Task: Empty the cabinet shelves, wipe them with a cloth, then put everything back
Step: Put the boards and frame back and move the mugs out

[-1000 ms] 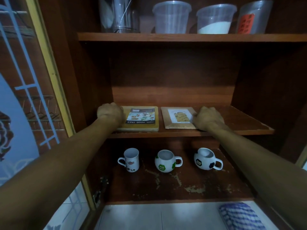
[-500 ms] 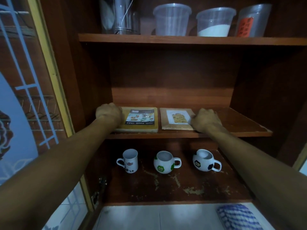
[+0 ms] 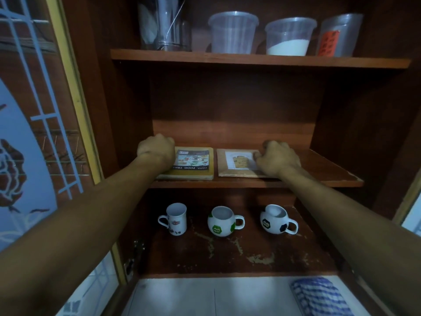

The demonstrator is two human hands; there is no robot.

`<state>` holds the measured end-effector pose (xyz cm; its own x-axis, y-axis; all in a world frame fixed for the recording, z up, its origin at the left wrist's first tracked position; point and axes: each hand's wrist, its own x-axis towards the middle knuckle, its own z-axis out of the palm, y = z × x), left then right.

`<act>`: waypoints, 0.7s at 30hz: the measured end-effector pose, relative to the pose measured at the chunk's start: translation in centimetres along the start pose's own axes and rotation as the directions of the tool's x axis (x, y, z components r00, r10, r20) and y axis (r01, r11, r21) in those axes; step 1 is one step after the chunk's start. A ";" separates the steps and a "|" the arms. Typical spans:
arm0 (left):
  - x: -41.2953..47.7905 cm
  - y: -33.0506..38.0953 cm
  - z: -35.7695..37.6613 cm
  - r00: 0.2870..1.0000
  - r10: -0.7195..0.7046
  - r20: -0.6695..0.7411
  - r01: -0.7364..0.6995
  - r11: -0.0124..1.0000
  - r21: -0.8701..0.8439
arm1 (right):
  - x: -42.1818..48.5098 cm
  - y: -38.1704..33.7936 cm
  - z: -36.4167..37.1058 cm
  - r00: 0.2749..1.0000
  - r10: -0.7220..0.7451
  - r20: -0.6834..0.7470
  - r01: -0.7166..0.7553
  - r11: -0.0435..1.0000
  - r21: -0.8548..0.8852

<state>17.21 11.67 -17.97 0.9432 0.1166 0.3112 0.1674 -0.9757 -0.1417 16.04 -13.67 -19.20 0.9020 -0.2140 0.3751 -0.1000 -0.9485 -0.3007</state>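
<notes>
Head view. Left hand (image 3: 157, 151): fingers curled over the outer far corner of a yellow tray pack (image 3: 193, 164), gripping it. Right hand (image 3: 278, 158): fingers curled on the outer edge of a brown flat pack (image 3: 235, 164), thumb on top, pinching it. Both packs lie flat between the two hands, side by side, just apart, on the middle shelf (image 3: 330, 171); neither looks lifted.

Outward from the grip:
- Below the hands, on the bottom shelf (image 3: 262, 258): three mugs (image 3: 222, 222) in a row, upright. The shelf surface shows pale blotches.
- Above the hands, on the top shelf (image 3: 250, 59): a steel jar (image 3: 165, 23) and clear tubs (image 3: 288, 36), one holding white powder.
- Nearest the body, below the right forearm: a blue checked cloth (image 3: 319, 297) lying on the tiled counter (image 3: 182, 297), untouched.

Progress (judgement): every shelf is loaded and the cloth lies idle. This fits either the very start of emptying or the last items going back; the blotched bottom shelf leans toward the start. If so, emptying, wiping and restocking all remain.
</notes>
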 end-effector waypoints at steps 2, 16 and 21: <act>-0.6 0.7 -0.4 0.999 0.027 -0.038 -0.028 0.999 -0.017 | -0.5 -0.4 -0.4 0.998 -0.063 -0.015 0.063 0.998 -0.004; -6.7 5.5 0.1 0.873 0.237 -0.426 -0.354 0.909 -0.218 | -5.1 0.4 -1.5 0.916 -0.401 0.000 0.401 0.916 -0.001; -10.4 5.8 0.9 0.877 0.248 -0.411 -0.367 0.898 -0.243 | -8.8 0.9 -1.8 0.907 -0.421 0.025 0.421 0.907 -0.005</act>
<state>8.66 4.94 -22.89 0.7508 -0.2159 0.6243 -0.2658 -0.9639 -0.0137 7.22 -13.02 -21.21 0.8702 0.2111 0.4451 0.2872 -0.9515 -0.1101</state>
